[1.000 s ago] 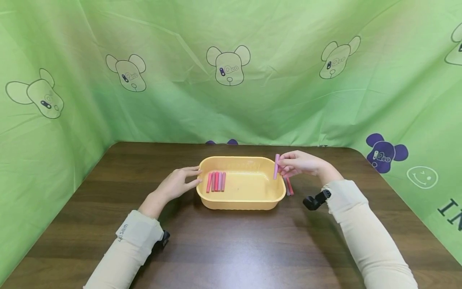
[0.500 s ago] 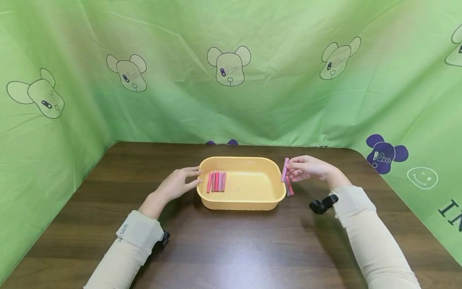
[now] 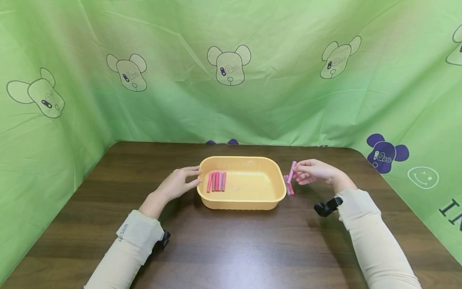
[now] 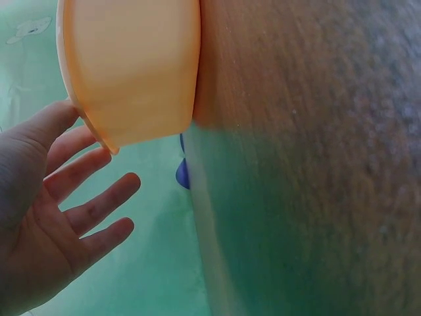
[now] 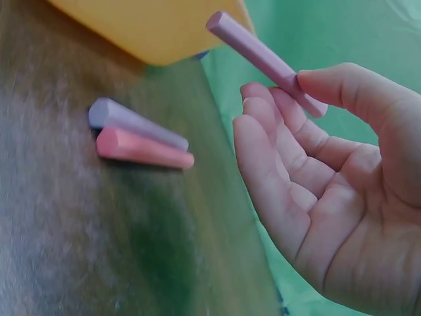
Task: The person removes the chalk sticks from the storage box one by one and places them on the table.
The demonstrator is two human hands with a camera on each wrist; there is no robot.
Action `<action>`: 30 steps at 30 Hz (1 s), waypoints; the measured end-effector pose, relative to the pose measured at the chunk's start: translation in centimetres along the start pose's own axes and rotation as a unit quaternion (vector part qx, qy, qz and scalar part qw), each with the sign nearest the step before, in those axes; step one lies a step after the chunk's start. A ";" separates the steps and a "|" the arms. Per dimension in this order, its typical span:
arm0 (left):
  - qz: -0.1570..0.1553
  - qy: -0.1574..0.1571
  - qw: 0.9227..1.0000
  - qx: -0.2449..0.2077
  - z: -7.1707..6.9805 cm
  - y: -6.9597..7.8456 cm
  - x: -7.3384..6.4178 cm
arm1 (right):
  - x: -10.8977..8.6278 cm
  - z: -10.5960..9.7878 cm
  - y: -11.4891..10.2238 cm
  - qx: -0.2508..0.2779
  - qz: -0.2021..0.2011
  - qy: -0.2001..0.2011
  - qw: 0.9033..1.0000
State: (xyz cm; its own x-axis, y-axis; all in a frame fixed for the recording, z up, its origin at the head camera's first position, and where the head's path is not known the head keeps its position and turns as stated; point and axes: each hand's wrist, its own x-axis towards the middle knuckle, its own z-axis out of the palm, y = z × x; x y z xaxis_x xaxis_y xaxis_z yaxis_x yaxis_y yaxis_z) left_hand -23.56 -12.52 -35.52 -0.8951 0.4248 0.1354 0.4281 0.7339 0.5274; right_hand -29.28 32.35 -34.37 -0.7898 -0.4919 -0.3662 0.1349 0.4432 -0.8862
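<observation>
In the head view, a yellow plastic basin (image 3: 252,204) stands on the table. Several pink, red and purple chalk sticks (image 3: 216,182) lie side by side at its left end. My left hand (image 3: 179,183) touches the basin's left rim, fingers mostly straight; its thumb (image 4: 59,120) meets the rim in the left wrist view. Beyond the right end, my right hand (image 3: 315,171) pinches a purple chalk stick (image 5: 253,49) between thumb and fingers, tilted and raised. Below it, a lilac chalk stick (image 5: 135,123) and a pink chalk stick (image 5: 145,147) lie together on the table.
The brown wooden table (image 3: 231,245) extends around the basin. A green printed cloth (image 3: 231,112) hangs behind the table and at both sides. Black wrist cameras sit near each cuff, the right camera (image 3: 327,207) low over the table.
My right hand has moved right and slightly toward me, carrying the purple chalk stick from above the basin's right rim to outside it. My left hand and the basin stay put.
</observation>
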 end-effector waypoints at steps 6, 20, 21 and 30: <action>-0.002 0.000 1.000 -0.001 0.1 -0.2 0.1 | -0.1 -0.4 1.0 -0.001 0.020 0.003 1.000; -0.005 -0.005 1.000 -0.003 -0.2 0.0 0.1 | 0.1 -0.8 2.4 -0.010 0.064 0.017 0.998; -0.005 -0.005 1.000 -0.002 -0.1 0.0 0.1 | 0.2 -0.8 2.5 -0.011 0.067 0.019 0.998; -0.005 0.000 1.000 0.000 0.1 -0.3 0.2 | 0.3 -0.5 2.5 -0.037 0.088 0.026 0.995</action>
State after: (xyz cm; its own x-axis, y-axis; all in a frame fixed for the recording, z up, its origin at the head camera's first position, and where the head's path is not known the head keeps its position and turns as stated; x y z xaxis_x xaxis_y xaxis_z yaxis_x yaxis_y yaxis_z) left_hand -23.87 -12.64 -35.71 -0.8991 0.4178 0.1311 0.4199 0.7377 0.5287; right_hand -29.49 33.67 -36.62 -0.7884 -0.3628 -0.4968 0.2311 0.5738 -0.7857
